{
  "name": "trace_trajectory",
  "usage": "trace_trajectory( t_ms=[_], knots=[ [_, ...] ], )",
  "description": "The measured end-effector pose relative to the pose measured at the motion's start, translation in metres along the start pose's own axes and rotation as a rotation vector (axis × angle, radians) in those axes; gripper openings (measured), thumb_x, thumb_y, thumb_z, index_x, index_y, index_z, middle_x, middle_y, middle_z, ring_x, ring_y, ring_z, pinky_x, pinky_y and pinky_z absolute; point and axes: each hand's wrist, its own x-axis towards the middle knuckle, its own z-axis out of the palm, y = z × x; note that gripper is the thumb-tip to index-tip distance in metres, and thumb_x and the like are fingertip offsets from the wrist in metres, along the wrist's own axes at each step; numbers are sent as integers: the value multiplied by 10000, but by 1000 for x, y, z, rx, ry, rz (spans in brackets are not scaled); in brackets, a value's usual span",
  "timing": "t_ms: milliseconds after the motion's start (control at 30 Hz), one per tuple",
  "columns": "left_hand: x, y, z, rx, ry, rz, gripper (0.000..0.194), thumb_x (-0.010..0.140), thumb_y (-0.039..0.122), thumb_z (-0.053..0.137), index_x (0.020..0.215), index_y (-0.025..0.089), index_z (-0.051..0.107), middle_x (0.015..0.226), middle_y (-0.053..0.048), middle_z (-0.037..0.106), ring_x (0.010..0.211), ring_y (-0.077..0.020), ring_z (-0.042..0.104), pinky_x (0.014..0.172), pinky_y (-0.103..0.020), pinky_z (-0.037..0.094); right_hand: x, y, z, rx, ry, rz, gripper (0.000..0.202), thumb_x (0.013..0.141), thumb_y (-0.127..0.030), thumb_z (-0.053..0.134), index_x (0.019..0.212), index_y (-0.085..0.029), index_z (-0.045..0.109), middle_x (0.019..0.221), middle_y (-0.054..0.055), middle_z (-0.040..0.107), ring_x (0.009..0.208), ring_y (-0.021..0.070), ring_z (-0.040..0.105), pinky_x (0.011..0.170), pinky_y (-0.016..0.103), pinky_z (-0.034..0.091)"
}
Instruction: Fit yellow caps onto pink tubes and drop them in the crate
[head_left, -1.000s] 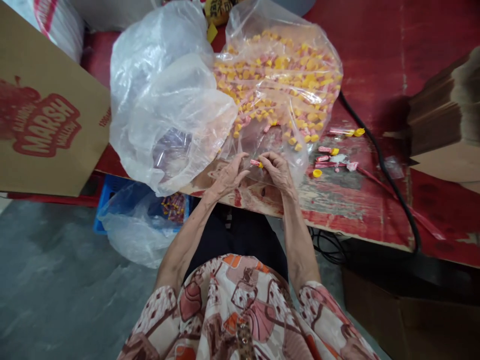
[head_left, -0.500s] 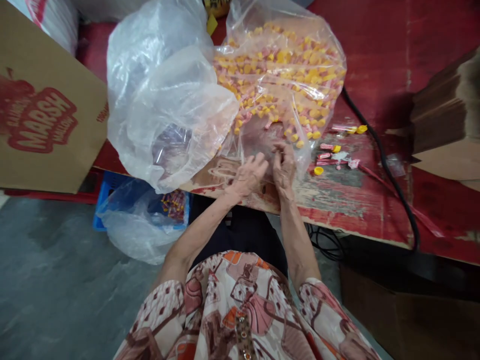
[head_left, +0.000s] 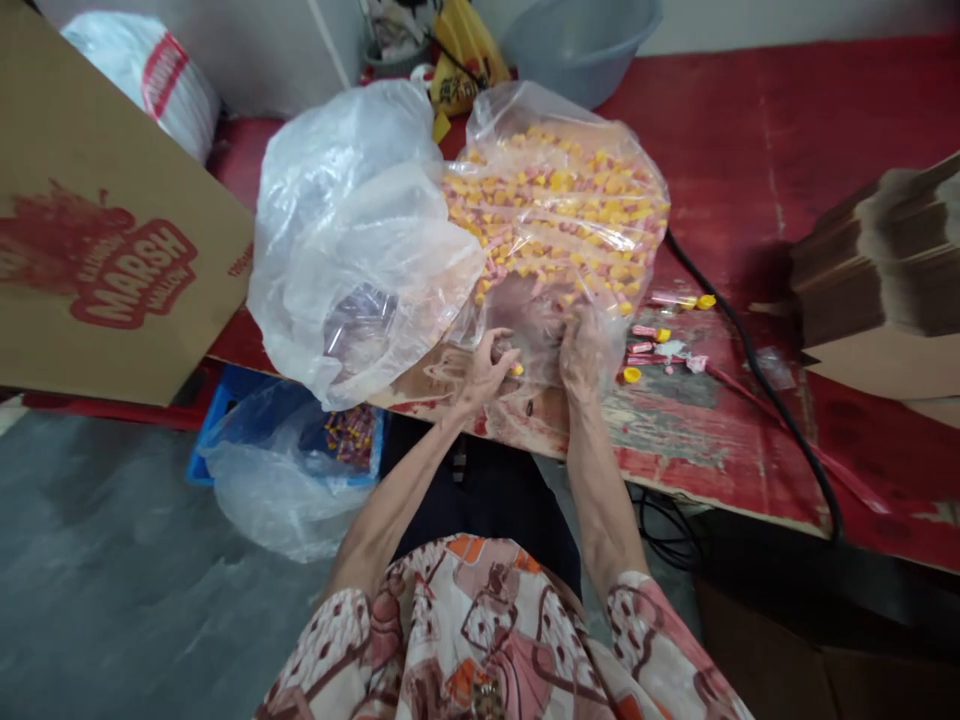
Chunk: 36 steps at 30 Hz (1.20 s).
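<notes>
A clear plastic bag (head_left: 562,200) full of small pink pieces with yellow caps lies on the red table (head_left: 720,130). My left hand (head_left: 491,368) is at the bag's near edge, fingers curled round a small yellow-capped piece (head_left: 517,370). Inside the bag's mouth, partly behind the film, is my right hand (head_left: 583,352); its fingers are blurred. To the left stands a crumpled, mostly see-through bag (head_left: 360,230). Loose capped tubes and a yellow cap (head_left: 631,375) lie right of my right hand.
A marshmallow carton (head_left: 97,230) stands at the left, stacked cardboard (head_left: 885,270) at the right. A black cable (head_left: 742,330) crosses the table. Below the left edge is a blue crate (head_left: 217,420). A basin (head_left: 577,45) sits at the back.
The camera view has shifted, showing more of the table's back. My left hand has moved apart from my right and now has a yellow-capped piece; my right hand has reached further into the bag.
</notes>
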Motion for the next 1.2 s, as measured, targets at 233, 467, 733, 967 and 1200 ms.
trace_trajectory(
  t_ms=[233,467,733,967,1200],
  knots=[
    [-16,0,21,442,-107,330,271,1159,150,598,1380,216,741,1300,-149,803,1263,-328,785,1231,-523,627,-6,-8,-4,-105,-47,-15,268,1118,-382,657,1272,-202,783,1379,234,777,1409,434,631,1276,696,503],
    [-31,-2,20,421,30,427,147,1209,206,635,1307,248,736,1242,-126,811,1181,-308,817,1080,-497,718,-14,-10,10,-3,-197,-70,292,1125,-314,519,1277,-215,748,1287,200,781,1204,362,683,1115,533,579],
    [-53,-14,9,478,104,381,107,1201,229,612,1133,268,685,1059,-67,767,1002,-247,782,966,-411,719,-24,-28,9,92,-201,-78,350,1116,-298,462,1326,-230,733,1344,212,756,1197,369,677,1099,532,571],
    [-70,-31,-24,428,276,336,209,1079,167,597,1256,233,687,1135,-89,796,1026,-242,799,999,-387,687,-28,-37,6,157,-252,-86,335,1152,-470,501,1281,-244,711,1234,201,759,1107,364,671,1038,530,580],
    [-27,-14,-99,479,604,-73,317,1077,105,576,1339,216,714,1289,-135,826,1182,-272,818,1114,-414,670,-26,-38,2,144,-238,-151,333,1050,-495,484,1166,-301,729,1150,193,779,993,409,732,868,563,584]
  ],
)
